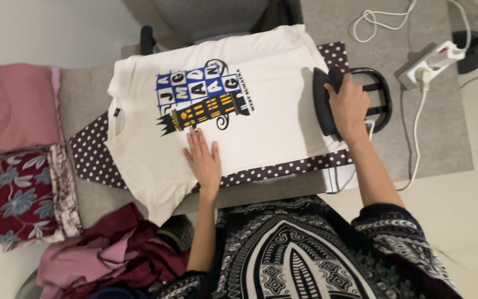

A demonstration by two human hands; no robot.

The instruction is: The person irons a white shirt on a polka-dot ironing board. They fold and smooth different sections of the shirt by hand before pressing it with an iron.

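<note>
Flanking white T-shirt [272,116]: folded clothes [20,149], power strip [432,61].

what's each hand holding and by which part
The right hand grips the black iron by its top handle, on the white t-shirt. The left hand holds nothing; it lies flat on the shirt.

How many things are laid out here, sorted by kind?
T-shirt: 1
Iron: 1
Dotted cloth: 1
Folded stacks: 2, pink and floral
Loose clothes pile: 1
Power strip: 1
Total: 7
The left hand lies flat on the T-shirt; the right hand grips the iron.
</note>
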